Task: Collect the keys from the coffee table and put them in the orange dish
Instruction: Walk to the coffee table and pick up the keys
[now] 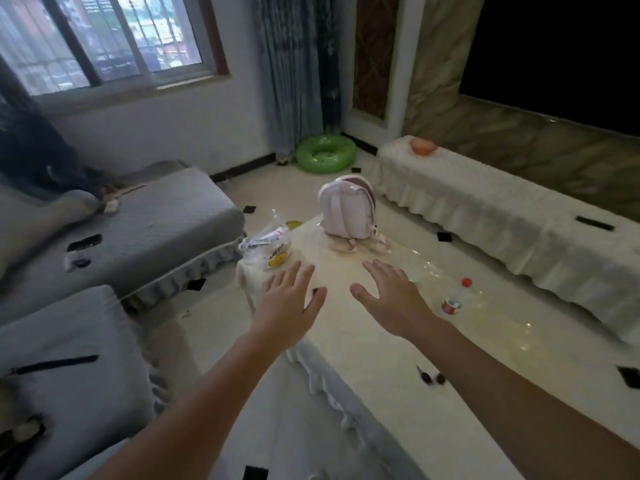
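A small bunch of dark keys (430,376) lies on the cream coffee table (363,348), near its front right part, just left of my right forearm. The orange dish (423,146) stands far off on the white-covered bench at the back right. My left hand (289,299) and my right hand (393,294) hover palm down over the middle of the table, fingers spread, holding nothing. Both hands are beyond the keys, which lie closer to me.
A pale pink backpack (348,209) stands at the table's far end, a white plastic bag (268,252) at its left corner, a red-capped bottle (457,296) lies on the right. Grey sofas (138,233) line the left, a long white bench (502,216) the right, a green swim ring (325,154) on the floor behind.
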`<state>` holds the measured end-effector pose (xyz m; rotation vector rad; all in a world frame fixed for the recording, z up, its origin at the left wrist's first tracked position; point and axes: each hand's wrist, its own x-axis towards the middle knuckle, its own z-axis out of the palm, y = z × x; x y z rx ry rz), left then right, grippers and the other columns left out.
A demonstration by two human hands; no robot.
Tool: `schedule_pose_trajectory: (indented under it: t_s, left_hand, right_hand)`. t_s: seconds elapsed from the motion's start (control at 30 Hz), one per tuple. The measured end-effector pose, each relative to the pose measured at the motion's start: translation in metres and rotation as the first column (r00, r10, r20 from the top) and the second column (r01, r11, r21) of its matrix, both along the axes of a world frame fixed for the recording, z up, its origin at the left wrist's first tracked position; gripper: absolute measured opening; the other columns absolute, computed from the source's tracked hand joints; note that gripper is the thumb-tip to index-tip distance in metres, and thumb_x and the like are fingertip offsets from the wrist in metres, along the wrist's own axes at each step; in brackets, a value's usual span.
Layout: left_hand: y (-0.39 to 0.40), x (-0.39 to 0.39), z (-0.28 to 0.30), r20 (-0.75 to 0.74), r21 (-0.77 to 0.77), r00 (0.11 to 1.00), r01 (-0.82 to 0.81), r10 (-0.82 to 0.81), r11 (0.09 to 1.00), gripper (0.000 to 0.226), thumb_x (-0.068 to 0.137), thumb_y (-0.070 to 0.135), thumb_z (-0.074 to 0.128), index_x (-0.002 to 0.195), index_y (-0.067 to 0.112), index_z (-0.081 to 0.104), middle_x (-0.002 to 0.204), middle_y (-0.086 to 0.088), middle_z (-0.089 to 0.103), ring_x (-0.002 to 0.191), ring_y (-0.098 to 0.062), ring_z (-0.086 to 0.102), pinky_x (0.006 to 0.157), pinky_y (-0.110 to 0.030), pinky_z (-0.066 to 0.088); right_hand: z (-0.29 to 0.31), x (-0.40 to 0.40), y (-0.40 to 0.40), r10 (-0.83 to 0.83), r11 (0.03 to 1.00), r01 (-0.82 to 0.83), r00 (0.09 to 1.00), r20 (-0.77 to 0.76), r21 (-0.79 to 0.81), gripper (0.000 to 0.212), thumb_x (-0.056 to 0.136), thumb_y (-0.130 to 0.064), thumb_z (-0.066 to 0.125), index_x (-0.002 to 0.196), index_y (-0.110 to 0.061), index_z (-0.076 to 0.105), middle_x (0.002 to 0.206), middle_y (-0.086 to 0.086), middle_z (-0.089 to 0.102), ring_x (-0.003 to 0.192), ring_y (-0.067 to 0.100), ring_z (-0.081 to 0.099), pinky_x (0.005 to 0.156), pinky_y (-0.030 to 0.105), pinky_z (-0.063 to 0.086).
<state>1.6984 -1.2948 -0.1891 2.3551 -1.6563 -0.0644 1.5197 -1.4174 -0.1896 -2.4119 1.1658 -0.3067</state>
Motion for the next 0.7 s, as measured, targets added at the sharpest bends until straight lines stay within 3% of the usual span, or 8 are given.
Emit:
schedule_pose_trajectory:
  t_s: [0.17,0.4,0.7]
  left_hand:
    - [-0.074,-0.002,-0.014,-0.017,0.038,0.976,0.218,-0.218,0.975,0.065,0.095,0.063,0.019,0.148,0.027,0.028,0.158,-0.007,0.030,0.142,-0.030,0.031,0.116,-0.045,0.023]
    - [-0.143,-0.052,-0.022,0.013,0.036,0.870,0.491,-0.492,0.870,0.062,0.096,0.059,0.022,0.146,0.023,0.032,0.154,-0.008,0.036,0.139,-0.029,0.036,0.114,-0.045,0.029]
    - [-0.188,-0.063,-0.008,0.076,0.012,0.866,0.496,-0.495,0.868,0.060,0.097,0.057,0.025,0.145,0.022,0.034,0.152,-0.004,0.039,0.138,-0.026,0.038,0.113,-0.046,0.031]
  right_hand:
    - [-0.003,-0.020,-0.025,-0.205,0.978,0.206,0.979,-0.009,0.042,0.069,0.092,-0.062,0.037,0.149,-0.022,0.032,0.158,0.002,0.029,0.144,0.023,0.022,0.114,0.043,0.020]
    - [-0.009,-0.075,-0.050,-0.435,0.898,0.436,0.900,-0.023,0.059,0.068,0.092,-0.062,0.035,0.148,-0.022,0.032,0.157,0.002,0.030,0.142,0.024,0.026,0.114,0.046,0.024]
    - [-0.022,-0.088,-0.098,-0.462,0.886,0.458,0.884,0.070,0.076,0.071,0.090,-0.065,0.033,0.147,-0.021,0.034,0.156,0.001,0.032,0.143,0.022,0.025,0.112,0.041,0.023]
